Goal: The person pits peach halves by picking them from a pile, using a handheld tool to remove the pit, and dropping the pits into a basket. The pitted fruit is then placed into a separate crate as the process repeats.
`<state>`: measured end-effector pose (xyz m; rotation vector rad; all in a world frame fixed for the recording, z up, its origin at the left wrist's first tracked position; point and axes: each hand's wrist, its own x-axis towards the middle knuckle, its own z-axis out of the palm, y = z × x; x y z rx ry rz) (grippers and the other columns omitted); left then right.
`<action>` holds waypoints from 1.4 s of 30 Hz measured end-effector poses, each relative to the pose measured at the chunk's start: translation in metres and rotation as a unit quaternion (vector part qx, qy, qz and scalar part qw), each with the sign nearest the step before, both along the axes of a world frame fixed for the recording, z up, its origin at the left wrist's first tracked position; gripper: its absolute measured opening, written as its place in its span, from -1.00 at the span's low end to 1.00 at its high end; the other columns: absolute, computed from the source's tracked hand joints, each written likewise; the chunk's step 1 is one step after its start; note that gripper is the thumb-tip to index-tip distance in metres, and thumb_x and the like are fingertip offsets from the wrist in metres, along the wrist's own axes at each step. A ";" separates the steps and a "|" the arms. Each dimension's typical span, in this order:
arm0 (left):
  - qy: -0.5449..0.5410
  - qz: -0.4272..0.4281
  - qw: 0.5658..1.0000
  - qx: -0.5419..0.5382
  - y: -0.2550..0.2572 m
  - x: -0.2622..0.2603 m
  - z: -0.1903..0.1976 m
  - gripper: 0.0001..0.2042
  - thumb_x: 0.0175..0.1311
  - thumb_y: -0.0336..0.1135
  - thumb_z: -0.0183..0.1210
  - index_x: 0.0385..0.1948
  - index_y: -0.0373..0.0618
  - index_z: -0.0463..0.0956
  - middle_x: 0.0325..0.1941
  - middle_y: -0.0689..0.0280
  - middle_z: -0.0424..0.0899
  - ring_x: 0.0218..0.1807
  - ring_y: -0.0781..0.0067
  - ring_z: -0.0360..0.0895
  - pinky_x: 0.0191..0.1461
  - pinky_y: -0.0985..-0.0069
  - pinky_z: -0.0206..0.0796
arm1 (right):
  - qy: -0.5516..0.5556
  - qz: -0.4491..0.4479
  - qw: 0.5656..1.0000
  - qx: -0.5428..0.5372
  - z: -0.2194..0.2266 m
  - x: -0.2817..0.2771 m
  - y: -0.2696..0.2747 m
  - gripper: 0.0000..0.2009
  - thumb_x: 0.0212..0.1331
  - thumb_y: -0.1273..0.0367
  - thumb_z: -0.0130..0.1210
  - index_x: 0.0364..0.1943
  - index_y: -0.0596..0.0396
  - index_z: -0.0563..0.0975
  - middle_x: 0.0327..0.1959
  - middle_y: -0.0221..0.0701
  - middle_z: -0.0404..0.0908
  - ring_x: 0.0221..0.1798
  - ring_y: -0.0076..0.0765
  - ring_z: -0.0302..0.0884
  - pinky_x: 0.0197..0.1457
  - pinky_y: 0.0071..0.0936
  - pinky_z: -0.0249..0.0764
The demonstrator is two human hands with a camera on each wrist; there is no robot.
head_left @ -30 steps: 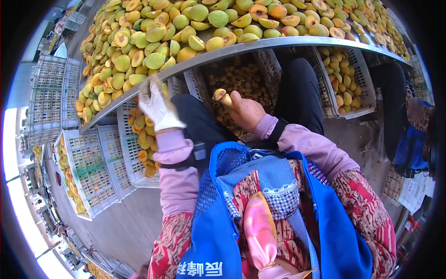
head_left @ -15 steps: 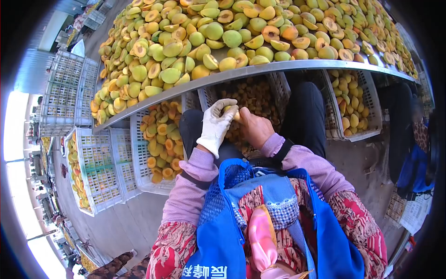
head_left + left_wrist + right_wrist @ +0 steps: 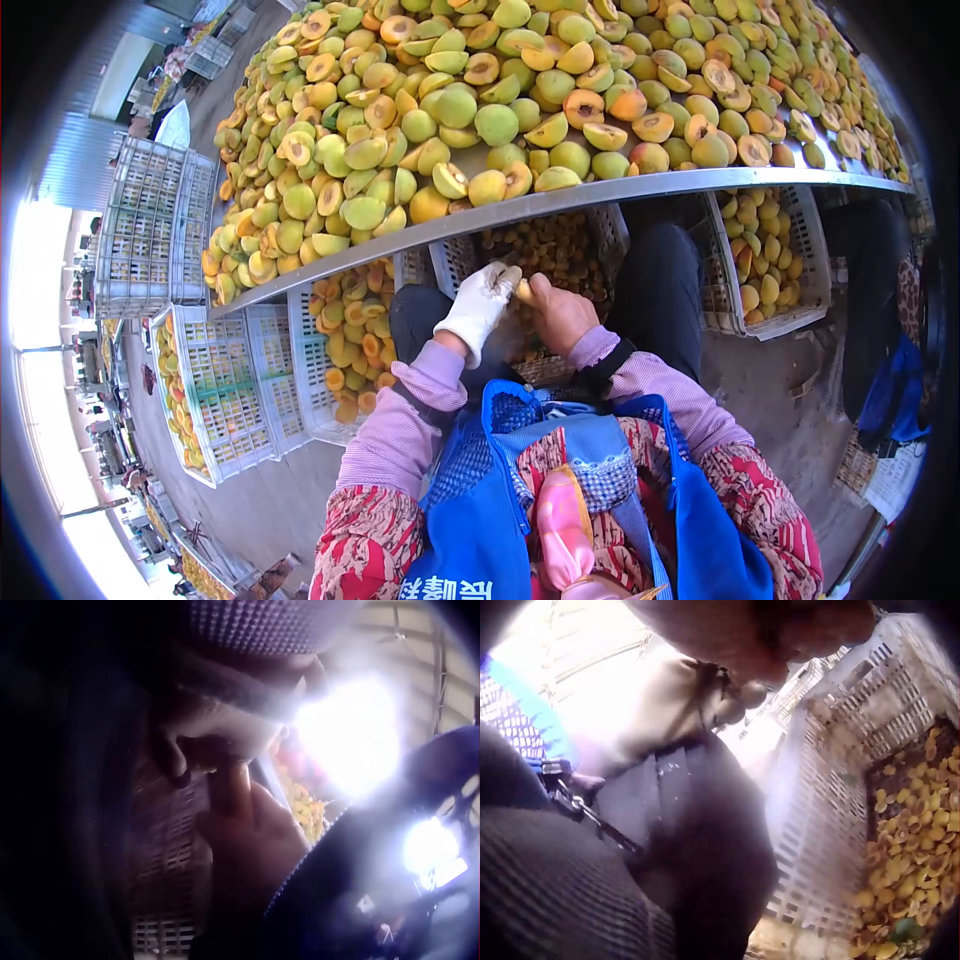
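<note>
Glove (image 3: 476, 306) off table rim (image 3: 540, 206) | at right hand (image 3: 564, 316) | likely fruit (image 3: 524, 292) between

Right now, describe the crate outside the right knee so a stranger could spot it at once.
Start at the metal-rimmed table heaped with cut fruit and look beneath its edge. The pale crate sits outside the person's right knee. Its fruit look mostly whole, unlike the small pieces in the crate between the knees and the open halves in the crate outside the left knee.
</note>
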<state>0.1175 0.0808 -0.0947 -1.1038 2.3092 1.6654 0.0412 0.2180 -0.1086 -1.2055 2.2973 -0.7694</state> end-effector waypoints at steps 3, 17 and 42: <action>-0.102 -0.094 0.984 -0.111 -0.008 -0.003 0.014 -0.58 0.16 0.06 0.00 -0.31 -0.19 0.48 -0.39 0.00 0.57 -0.30 0.07 0.54 -0.23 0.30 0.32 | -0.004 0.008 1.000 0.016 0.005 -0.007 0.001 -0.82 0.01 0.44 -0.08 -0.29 0.04 0.24 -0.49 -0.10 0.54 -0.39 0.11 0.50 -0.35 -0.03 0.37; -0.110 0.001 0.827 -0.551 -0.087 -0.082 0.049 -0.54 -0.02 0.04 0.14 -0.27 -0.20 0.46 -0.31 0.03 0.59 -0.18 0.02 0.51 -0.08 0.24 0.33 | -0.180 -0.057 0.969 -0.160 0.003 -0.015 -0.003 -0.70 0.03 0.31 0.08 -0.27 0.12 0.24 -0.41 0.04 0.47 -0.26 0.23 0.41 -0.25 -0.09 0.33; 0.407 0.305 0.805 0.304 -0.001 0.017 0.017 -0.65 0.35 -0.10 -0.22 -0.13 -0.19 0.39 -0.13 0.17 0.53 -0.10 0.28 0.50 0.00 0.38 0.37 | -0.103 0.032 0.948 -0.300 0.045 0.020 -0.030 -0.71 0.03 0.35 0.10 -0.25 0.15 0.27 -0.33 -0.04 0.47 -0.24 0.14 0.43 -0.26 -0.23 0.38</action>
